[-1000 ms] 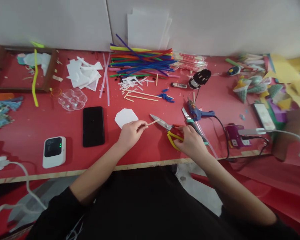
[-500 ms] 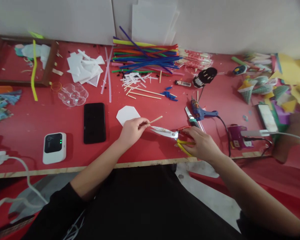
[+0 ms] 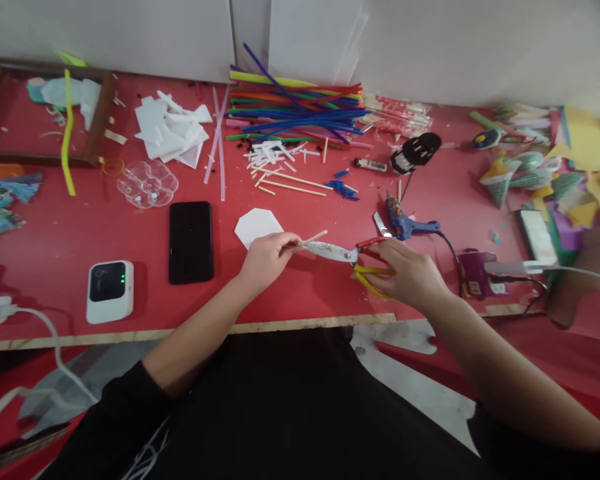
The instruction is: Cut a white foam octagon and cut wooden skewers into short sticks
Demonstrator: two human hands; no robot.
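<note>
Between the thumb and fingers of my left hand (image 3: 270,259) is a thin wooden stick (image 3: 318,236), its free end pointing right and away from me. My right hand (image 3: 411,272) grips scissors (image 3: 333,251) with red and yellow handles. The blade tips meet the stick close to my left fingertips, and the blades look nearly closed. A white paper piece with cut corners (image 3: 258,225) lies just beyond my left hand, partly covered by it. Past it are several loose wooden sticks (image 3: 295,187), short white strips (image 3: 270,155) and small blue pieces (image 3: 342,189).
A black phone (image 3: 191,243) and a white device with green lights (image 3: 110,292) lie left. Right are a blue glue gun (image 3: 405,219), its cable and a purple power socket (image 3: 481,272). Colourful pipe cleaners (image 3: 295,110) are piled at the back. A wooden frame (image 3: 97,123) sits far left.
The scissors have moved slightly left and up to the stick, and their blades have closed from a wider gap. My left hand still holds the stick. The view has shifted slightly.
</note>
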